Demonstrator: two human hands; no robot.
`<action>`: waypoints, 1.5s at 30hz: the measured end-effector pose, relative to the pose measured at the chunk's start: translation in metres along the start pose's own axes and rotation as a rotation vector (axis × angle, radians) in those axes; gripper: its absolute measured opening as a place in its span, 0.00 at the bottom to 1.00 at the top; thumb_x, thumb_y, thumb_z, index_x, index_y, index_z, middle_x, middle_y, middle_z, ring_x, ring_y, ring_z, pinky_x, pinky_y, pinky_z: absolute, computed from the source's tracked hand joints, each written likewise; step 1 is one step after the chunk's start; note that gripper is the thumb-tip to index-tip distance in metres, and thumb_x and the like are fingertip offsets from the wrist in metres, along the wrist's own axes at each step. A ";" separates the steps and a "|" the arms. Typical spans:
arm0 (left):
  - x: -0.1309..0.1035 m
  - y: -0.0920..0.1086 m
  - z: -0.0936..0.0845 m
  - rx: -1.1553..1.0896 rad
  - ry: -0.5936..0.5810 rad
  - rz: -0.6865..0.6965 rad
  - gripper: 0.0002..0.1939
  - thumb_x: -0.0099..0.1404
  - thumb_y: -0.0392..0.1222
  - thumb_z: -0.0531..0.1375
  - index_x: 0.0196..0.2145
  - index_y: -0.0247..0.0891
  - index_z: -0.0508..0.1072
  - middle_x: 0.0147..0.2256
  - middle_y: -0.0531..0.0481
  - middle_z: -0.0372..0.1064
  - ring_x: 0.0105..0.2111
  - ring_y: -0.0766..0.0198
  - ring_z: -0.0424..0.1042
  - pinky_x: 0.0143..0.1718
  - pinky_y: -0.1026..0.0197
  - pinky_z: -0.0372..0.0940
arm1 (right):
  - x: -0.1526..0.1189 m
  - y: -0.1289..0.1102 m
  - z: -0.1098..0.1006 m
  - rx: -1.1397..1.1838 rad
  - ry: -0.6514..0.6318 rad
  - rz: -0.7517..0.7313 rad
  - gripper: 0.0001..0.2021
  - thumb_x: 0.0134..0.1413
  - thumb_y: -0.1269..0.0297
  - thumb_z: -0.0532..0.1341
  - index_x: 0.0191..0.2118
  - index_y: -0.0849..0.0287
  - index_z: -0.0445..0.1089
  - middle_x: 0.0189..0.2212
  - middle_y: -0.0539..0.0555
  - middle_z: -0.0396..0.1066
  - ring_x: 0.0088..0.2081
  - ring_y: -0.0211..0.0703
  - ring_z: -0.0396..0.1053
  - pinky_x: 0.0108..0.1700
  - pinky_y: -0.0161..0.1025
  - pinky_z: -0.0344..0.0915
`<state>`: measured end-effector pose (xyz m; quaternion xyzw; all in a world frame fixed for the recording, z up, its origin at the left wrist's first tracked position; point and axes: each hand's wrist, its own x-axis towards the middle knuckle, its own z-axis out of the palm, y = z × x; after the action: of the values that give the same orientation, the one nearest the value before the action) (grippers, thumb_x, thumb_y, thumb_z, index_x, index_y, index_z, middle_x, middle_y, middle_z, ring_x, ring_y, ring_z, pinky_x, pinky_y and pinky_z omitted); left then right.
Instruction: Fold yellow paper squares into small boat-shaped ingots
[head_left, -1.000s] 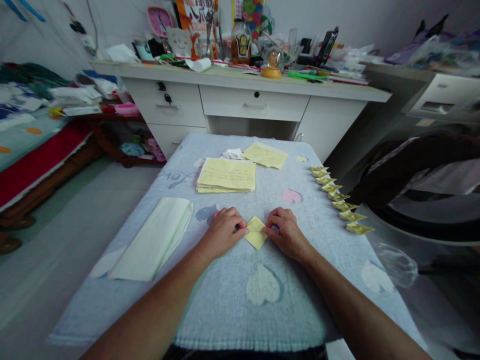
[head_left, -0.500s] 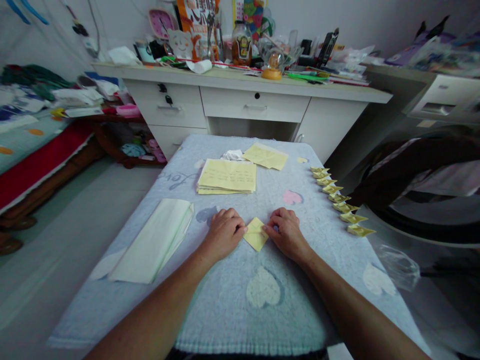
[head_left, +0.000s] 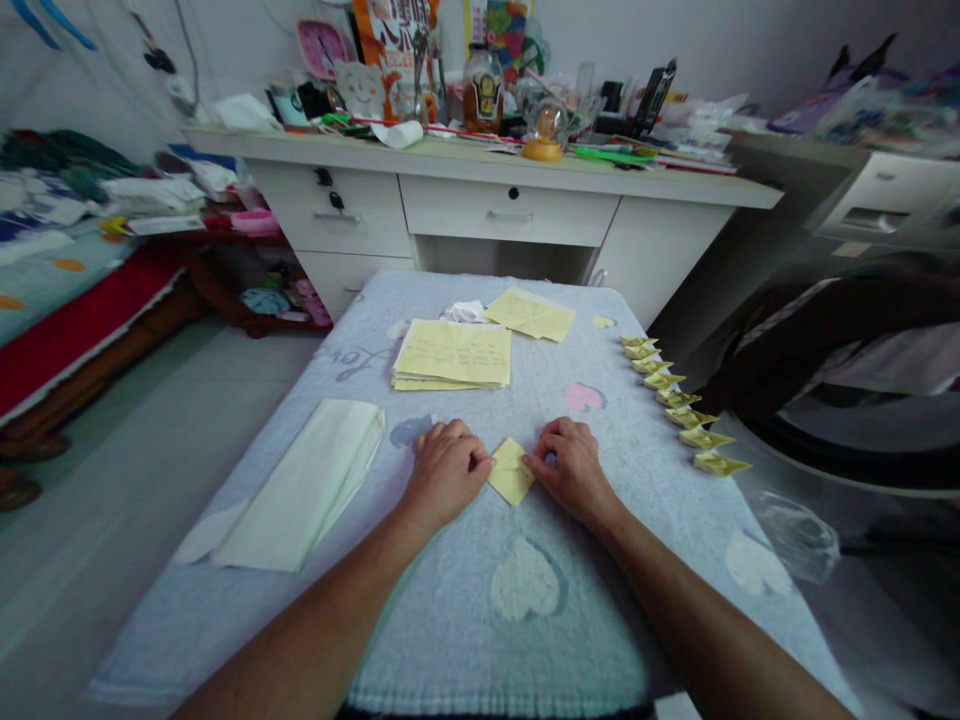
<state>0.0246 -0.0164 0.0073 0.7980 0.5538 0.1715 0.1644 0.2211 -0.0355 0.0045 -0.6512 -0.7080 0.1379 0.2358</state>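
A small folded square of yellow paper [head_left: 513,474] lies on the cloth in front of me, turned so that one corner points toward me. A crease line runs across its middle. My left hand [head_left: 452,462] pinches its left corner between thumb and forefinger. On the opposite side, my right hand [head_left: 571,462] grips the right corner in the same way, fingers curled. Beyond my hands rests a stack of yellow paper sheets [head_left: 454,352] with faint writing. Folded yellow paper boats [head_left: 703,438] stand in a row along the table's right edge.
The table wears a blue cloth [head_left: 600,600] with heart patterns. A folded pale cloth or paper [head_left: 307,490] lies on the left. Behind the stack are a creased yellow sheet [head_left: 534,314] and a crumpled white tissue [head_left: 465,312]. A cluttered white desk [head_left: 517,215] stands beyond.
Both hands stay pinched at the paper's corners with hardly any movement. The view has shifted very slightly.
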 end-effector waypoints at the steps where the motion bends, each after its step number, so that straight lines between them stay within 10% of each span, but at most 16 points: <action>1: 0.000 0.000 0.000 0.003 0.003 -0.007 0.07 0.59 0.44 0.60 0.25 0.41 0.73 0.34 0.51 0.67 0.41 0.57 0.64 0.41 0.55 0.53 | 0.000 0.000 0.000 0.002 0.000 0.001 0.08 0.49 0.63 0.66 0.23 0.58 0.72 0.35 0.53 0.67 0.40 0.45 0.60 0.44 0.43 0.53; 29: -0.003 0.004 -0.005 0.104 0.089 0.023 0.09 0.63 0.43 0.57 0.27 0.39 0.70 0.33 0.48 0.67 0.38 0.55 0.64 0.38 0.54 0.56 | 0.002 0.002 0.002 -0.017 0.001 0.004 0.08 0.48 0.63 0.66 0.22 0.58 0.72 0.36 0.54 0.67 0.40 0.46 0.59 0.42 0.42 0.52; 38: -0.018 0.028 0.001 0.087 -0.013 0.461 0.09 0.67 0.35 0.51 0.42 0.39 0.69 0.37 0.48 0.69 0.41 0.57 0.65 0.44 0.53 0.60 | 0.002 0.002 0.003 -0.033 0.009 0.013 0.09 0.49 0.63 0.65 0.22 0.58 0.71 0.35 0.53 0.67 0.40 0.46 0.59 0.42 0.42 0.53; 45: -0.028 0.035 0.013 0.165 0.033 0.471 0.13 0.68 0.33 0.49 0.47 0.36 0.67 0.43 0.44 0.69 0.44 0.55 0.66 0.45 0.52 0.64 | 0.003 0.005 0.006 -0.037 0.019 -0.005 0.09 0.48 0.62 0.66 0.22 0.57 0.72 0.35 0.54 0.67 0.40 0.46 0.59 0.42 0.43 0.53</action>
<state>0.0507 -0.0554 0.0087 0.9129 0.3674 0.1722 0.0451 0.2223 -0.0316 -0.0032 -0.6549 -0.7100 0.1180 0.2305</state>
